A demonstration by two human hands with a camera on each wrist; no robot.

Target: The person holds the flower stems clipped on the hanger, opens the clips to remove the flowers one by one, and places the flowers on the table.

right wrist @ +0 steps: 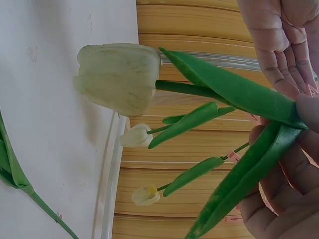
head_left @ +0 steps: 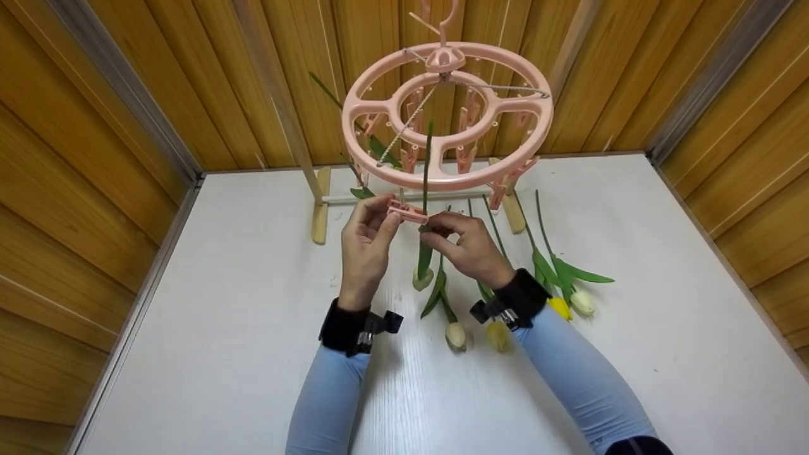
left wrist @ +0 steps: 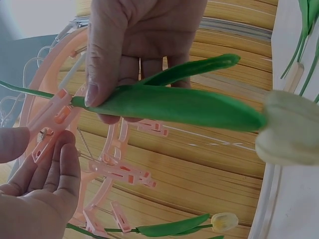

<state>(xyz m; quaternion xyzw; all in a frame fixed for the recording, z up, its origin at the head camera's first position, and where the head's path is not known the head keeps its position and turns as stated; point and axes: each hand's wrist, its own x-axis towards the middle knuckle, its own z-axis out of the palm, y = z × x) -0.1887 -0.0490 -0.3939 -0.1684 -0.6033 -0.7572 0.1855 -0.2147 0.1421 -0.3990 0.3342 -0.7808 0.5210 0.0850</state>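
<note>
Pinched between the thumb and fingers of my left hand point(head_left: 364, 253) is a pink clothespin point(head_left: 407, 213) hanging from a round pink drying hanger point(head_left: 447, 182). My right hand point(head_left: 471, 248) pinches an artificial white tulip point(right wrist: 119, 79) by its stem and leaf base, just beside the clothespin. The tulip is upside down, with its stem running up past the hanger's ring. In the left wrist view the stem lies at the clothespin's tip point(left wrist: 61, 97); whether the clip bites on it, I cannot tell.
Other tulips hang from the hanger, including a white one point(right wrist: 137, 136) and a yellowish one point(right wrist: 146, 195). On the white table point(head_left: 253, 354) lie several tulips, among them a white one point(head_left: 455, 336) and a yellow one point(head_left: 560, 308). A wooden stand point(head_left: 320, 215) stands behind.
</note>
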